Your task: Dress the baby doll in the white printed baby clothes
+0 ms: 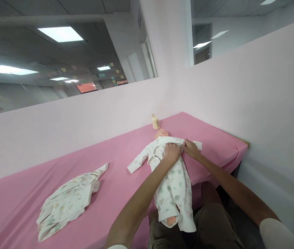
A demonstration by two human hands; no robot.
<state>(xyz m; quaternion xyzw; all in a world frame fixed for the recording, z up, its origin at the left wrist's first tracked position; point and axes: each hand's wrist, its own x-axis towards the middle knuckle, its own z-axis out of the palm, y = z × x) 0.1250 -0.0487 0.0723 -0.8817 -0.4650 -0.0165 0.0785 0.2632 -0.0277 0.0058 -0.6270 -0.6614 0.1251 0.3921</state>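
Note:
A baby doll (161, 133) lies on its back on the pink table (115, 155), dressed in a white printed romper (174, 188). Its head points toward the wall, and one bare foot (171, 220) sticks out of a leg at the near edge. My left hand (172, 153) rests on the doll's chest, fingers closed on the romper's front fabric. My right hand (190, 148) pinches the same garment's edge by the doll's shoulder, touching my left hand.
A second white printed garment (67, 200) lies crumpled on the table to the left. A small cream bottle (155, 121) stands by the wall behind the doll's head. Pink partition walls (253, 97) close in the back and right. My knees (214, 221) are below the table edge.

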